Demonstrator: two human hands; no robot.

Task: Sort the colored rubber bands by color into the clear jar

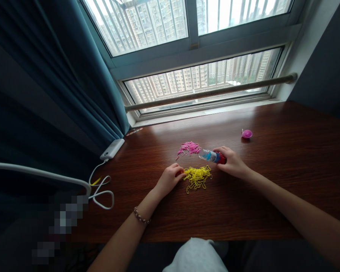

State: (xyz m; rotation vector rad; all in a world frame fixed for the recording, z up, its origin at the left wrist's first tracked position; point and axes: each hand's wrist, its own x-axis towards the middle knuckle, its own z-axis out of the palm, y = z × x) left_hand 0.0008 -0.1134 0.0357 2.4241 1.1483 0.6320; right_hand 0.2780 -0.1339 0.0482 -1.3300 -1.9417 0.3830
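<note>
A loose heap of yellow rubber bands (197,176) lies on the brown table in front of me. My left hand (170,178) is at its left edge, thumb and fingertips pinched together on the yellow bands. Held in my right hand (231,162) is a small clear plastic bottle (210,155) with blue and red on it. It is tilted nearly flat, its clear end pointing left, and my fingers wrap around the red end. Just beyond that clear end is a pile of small pink pieces (189,148), a few of them whitish.
A pink round object (247,134) sits at the back right of the wooden table (272,196). On the left are a white power bank-like box (112,149) and a looped white cable (110,192). A blue curtain (102,87) and a barred window border the table.
</note>
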